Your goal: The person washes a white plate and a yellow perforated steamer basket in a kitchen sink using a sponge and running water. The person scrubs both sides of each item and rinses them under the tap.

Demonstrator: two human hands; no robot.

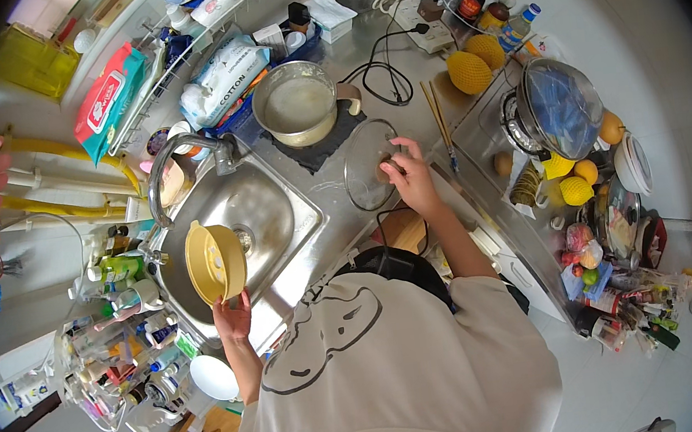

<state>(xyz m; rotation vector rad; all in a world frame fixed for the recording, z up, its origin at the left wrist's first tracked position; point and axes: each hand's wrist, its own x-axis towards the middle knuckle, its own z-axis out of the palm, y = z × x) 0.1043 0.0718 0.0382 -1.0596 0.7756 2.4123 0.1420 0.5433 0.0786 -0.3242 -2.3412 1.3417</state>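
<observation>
While my left hand (234,318) grips the near edge of a yellow bowl (219,263), tilted over the sink (274,224) at 9 o'clock, my right hand (415,177) pinches the brown knob (384,171) of a glass lid (361,176) at 1 o'clock; can't tell if the lid is clear of the bench (336,204). Step in hand, my call: managing lid and bowl at once, pot (295,106) uncovered at 11 o'clock on a dark mat (313,153). Next move calls for a firm pinch and a steady bowl, I'd judge. Around: chopsticks (443,128) at 2 o'clock, black cable (400,90) at 1 o'clock beyond the lid, faucet (224,155) at 10 o'clock. Faucet could block the bowl's way up; pot handle (347,93) and cable crowd the lid. Pot contents unclear
</observation>
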